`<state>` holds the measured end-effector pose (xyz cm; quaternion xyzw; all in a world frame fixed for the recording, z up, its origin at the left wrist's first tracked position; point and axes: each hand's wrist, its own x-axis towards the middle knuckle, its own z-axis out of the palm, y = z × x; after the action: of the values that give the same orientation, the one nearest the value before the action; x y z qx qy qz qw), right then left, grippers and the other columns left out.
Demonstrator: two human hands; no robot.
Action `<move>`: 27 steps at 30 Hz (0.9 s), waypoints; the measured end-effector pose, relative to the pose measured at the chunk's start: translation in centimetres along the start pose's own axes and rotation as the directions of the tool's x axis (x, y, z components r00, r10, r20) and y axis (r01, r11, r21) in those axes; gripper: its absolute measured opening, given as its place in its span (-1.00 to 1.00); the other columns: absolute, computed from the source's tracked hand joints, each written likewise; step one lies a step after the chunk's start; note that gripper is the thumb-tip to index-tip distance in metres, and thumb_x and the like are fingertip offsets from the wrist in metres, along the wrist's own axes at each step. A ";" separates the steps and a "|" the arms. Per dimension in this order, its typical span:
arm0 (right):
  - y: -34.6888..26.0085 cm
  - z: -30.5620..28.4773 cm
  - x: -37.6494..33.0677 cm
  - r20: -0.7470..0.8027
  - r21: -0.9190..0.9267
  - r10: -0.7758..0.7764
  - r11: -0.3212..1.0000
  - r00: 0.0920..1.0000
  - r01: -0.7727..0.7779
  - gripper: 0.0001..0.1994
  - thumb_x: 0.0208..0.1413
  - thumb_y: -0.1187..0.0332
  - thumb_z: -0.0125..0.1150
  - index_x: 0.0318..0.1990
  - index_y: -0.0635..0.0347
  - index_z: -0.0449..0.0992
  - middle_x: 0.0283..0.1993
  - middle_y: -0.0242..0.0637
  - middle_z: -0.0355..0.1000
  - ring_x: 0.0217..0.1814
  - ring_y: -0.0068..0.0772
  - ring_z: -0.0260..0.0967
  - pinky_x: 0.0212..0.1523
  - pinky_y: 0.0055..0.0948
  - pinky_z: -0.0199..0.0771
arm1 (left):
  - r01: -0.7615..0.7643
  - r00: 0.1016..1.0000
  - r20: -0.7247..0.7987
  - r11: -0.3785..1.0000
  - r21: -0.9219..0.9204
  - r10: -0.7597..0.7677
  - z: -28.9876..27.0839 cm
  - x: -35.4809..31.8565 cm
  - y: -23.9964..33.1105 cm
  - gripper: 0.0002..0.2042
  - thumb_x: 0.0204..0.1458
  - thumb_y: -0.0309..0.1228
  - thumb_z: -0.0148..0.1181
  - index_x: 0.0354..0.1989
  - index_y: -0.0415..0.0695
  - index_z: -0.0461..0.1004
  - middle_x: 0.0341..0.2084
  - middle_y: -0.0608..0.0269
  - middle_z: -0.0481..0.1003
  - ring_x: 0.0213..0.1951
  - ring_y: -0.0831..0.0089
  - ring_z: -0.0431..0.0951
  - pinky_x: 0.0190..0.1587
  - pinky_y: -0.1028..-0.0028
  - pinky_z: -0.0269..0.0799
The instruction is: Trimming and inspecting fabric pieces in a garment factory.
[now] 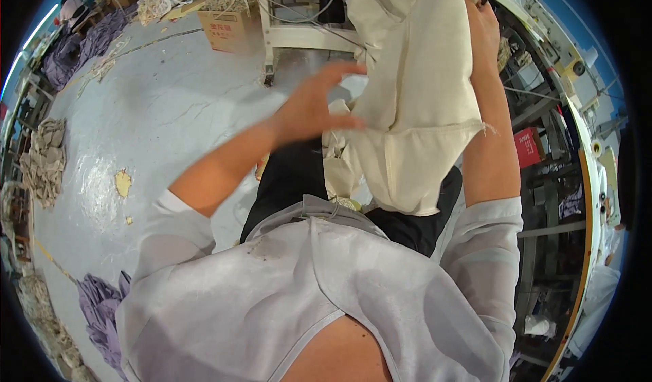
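Note:
A large piece of cream cloth (424, 76) with stitched seams and a frayed thread at one corner hangs down in front of me to my lap. My left hand (316, 107) is at the cloth's left edge, slightly blurred, its thumb and fingers spread apart with nothing held between them. My right arm reaches up along the cloth's right side. There my right hand (479, 19) lies against the upper part of the cloth, its fingers hidden by the cloth and the frame's top edge. More cream cloth bunches below my left hand, between my legs in black trousers (288, 178).
A white-legged table frame (309, 37) with cables stands ahead, beside a cardboard box (231, 25) of scraps. A long workbench with machines and a red box (527, 147) runs along the right. Purple cloth (102, 311) and beige cloth (46, 161) lie in heaps at the left.

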<state>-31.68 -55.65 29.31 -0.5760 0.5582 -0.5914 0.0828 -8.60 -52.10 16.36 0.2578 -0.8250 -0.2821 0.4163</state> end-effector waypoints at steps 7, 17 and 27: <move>-2.6 1.8 -1.2 -0.005 0.524 0.071 0.849 0.997 -0.058 -0.77 0.05 0.29 0.06 -0.22 0.26 0.44 -0.41 -0.34 0.42 -0.45 -0.56 0.31 -0.44 -0.54 0.30 | -0.189 0.935 -0.306 0.982 -0.006 0.178 6.9 1.5 -0.5 -0.63 -0.25 -0.41 0.28 -0.22 -0.20 0.36 -0.26 0.18 0.39 -0.21 0.24 0.42 -0.18 0.42 0.34; -0.9 -2.1 0.3 -0.037 0.539 0.266 0.817 0.963 -0.205 -0.79 0.06 0.38 -0.02 -0.18 0.28 0.36 -0.35 -0.27 0.40 -0.40 -0.41 0.37 -0.37 -0.43 0.40 | -0.373 0.895 -0.169 0.900 0.226 0.413 2.8 6.0 -1.2 -0.81 -0.17 -0.43 0.20 -0.35 -0.18 0.43 -0.33 0.19 0.44 -0.23 0.26 0.42 -0.10 0.43 0.29; 1.2 -4.7 2.0 -0.156 0.426 0.153 0.902 0.976 -0.073 -0.81 0.03 0.36 0.06 -0.26 0.29 0.39 -0.42 -0.36 0.36 -0.38 -0.55 0.29 -0.39 -0.54 0.29 | -0.209 0.950 -0.268 0.963 -0.171 0.159 7.3 8.2 -5.1 -0.90 -0.10 -0.44 0.12 -0.38 -0.10 0.41 -0.43 0.36 0.41 -0.33 0.46 0.40 -0.24 0.49 0.29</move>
<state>-36.64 -54.91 30.92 -0.4538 0.4568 -0.7423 0.1857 -17.93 -59.33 13.72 0.1706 -0.7540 -0.2871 0.5656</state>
